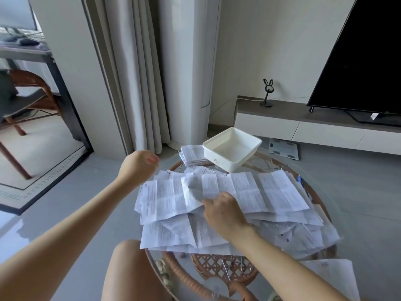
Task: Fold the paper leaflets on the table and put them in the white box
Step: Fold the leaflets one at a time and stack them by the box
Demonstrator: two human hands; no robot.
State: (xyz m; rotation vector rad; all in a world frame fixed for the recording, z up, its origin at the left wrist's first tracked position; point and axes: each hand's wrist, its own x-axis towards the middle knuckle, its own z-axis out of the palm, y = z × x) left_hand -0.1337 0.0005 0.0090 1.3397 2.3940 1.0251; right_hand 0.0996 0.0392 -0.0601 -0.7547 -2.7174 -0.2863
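Legend: the top leaflet (238, 192) lay unfolded on the heap of leaflets (173, 233), its long axis running left to right across the glass surface (267, 165). We pinched its near edge with the right hand (223, 211). The left hand (138, 165) hung loosely curled and empty above the heap's left end. The white box (232, 148) stood empty beyond, nearer the right hand and touching a folded stack (191, 154). The heap left little bare room near the rim.

Creased printed leaflets (249, 192) lie heaped, unfolded; the white box (219, 158) stands just behind
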